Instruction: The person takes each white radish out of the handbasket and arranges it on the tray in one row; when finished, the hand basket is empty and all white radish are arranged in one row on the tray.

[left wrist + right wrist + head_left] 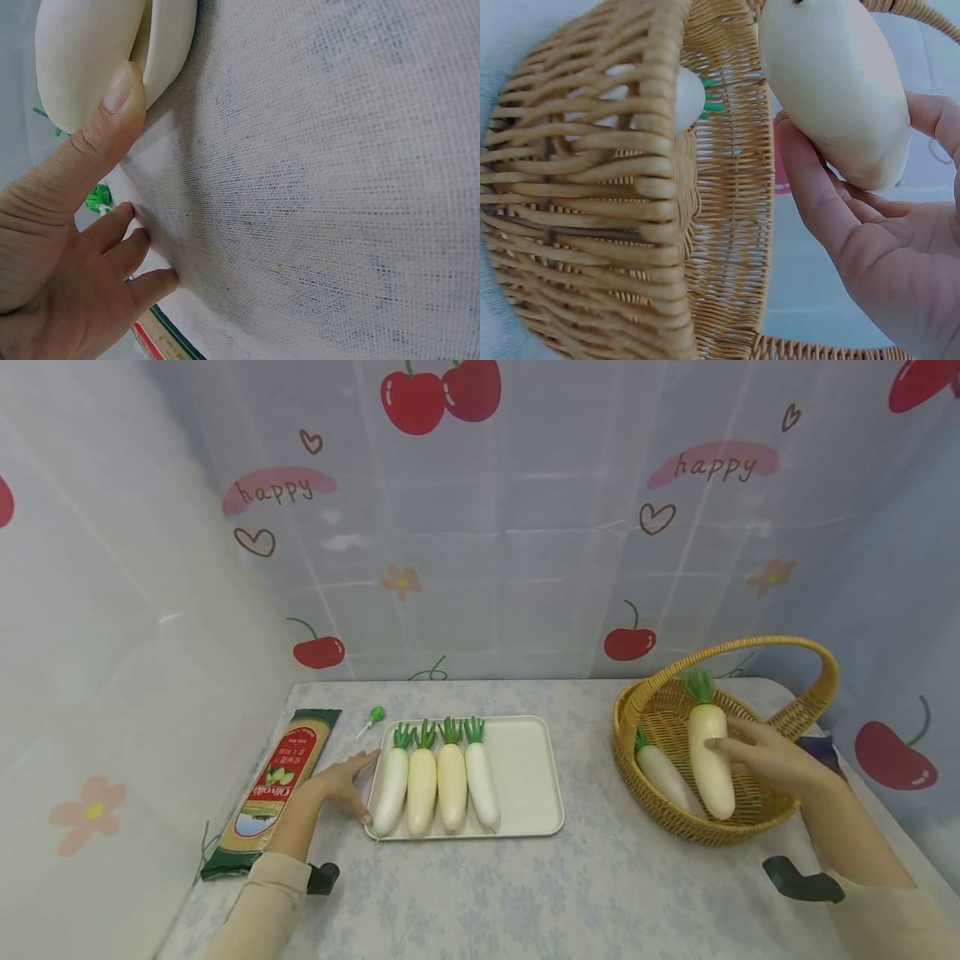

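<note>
My right hand (757,753) grips a white radish (711,764) with a green top, held over the wicker basket (637,781). In the right wrist view the thumb and fingers lie on either side of this radish (840,90). Another radish (667,778) lies inside the basket, at its left. On the left, my left hand (343,785) rests at the left edge of a white tray (528,777), fingers spread. Several radishes (452,785) lie side by side on that tray, tops pointing away. In the left wrist view the thumb is close to the tray's edge.
A pasta packet (277,785) lies left of my left forearm. Behind the tray's left corner is a green lollipop (377,715). The basket's tall handle (750,643) arches over its far side. A printed curtain (510,552) stands behind the table.
</note>
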Available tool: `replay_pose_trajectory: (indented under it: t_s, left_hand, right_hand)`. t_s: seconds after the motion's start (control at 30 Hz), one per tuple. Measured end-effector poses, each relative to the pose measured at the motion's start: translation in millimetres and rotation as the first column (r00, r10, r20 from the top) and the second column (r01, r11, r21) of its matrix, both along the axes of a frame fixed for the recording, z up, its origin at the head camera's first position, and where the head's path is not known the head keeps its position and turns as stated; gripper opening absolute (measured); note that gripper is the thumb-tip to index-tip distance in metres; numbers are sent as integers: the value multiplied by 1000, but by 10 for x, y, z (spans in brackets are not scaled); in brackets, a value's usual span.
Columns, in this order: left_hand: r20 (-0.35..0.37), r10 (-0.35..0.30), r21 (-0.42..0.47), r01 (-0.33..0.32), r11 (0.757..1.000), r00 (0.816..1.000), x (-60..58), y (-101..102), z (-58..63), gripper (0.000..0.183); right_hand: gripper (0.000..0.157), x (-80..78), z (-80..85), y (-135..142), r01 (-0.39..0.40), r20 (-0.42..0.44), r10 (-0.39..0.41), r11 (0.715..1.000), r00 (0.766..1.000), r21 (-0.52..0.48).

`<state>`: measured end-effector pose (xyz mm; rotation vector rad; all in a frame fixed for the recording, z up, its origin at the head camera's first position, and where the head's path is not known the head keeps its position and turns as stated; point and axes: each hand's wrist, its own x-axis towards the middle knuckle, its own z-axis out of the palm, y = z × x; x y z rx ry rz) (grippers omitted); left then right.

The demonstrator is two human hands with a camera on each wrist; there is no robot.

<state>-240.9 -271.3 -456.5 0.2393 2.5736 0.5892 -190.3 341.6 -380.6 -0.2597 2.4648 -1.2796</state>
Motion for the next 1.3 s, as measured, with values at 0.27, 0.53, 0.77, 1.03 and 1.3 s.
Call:
replay_pose_trajectory:
  t_s: [0.27, 0.53, 0.77, 1.03, 1.3]
  left_hand:
    - [15, 14, 7, -14, 1000, 1000, -11, -10, -28, 123]
    - [7, 12, 5, -12, 1000, 1000, -8, -10, -23, 123]
    - [8, 12, 16, -12, 1000, 1000, -11, -16, -39, 124]
    - [-18, -12, 21, 13, 1000, 1000, -6, -40, -53, 124]
    - [-14, -13, 20, 14, 1000, 1000, -8, -27, -41, 123]
  right_hand:
    - [74, 198, -21, 36, 31, 9, -31, 1000, 999, -5]
    - [73, 364, -47, 30, 56, 4, -56, 998, 998, -35]
    - [71, 478, -38, -28, 48, -4, -48, 997, 999, -59]
    - [69, 569, -22, -139, 37, 0, -38, 996, 999, -80]
    - [70, 628, -21, -234, 41, 42, -35, 990, 998, -137]
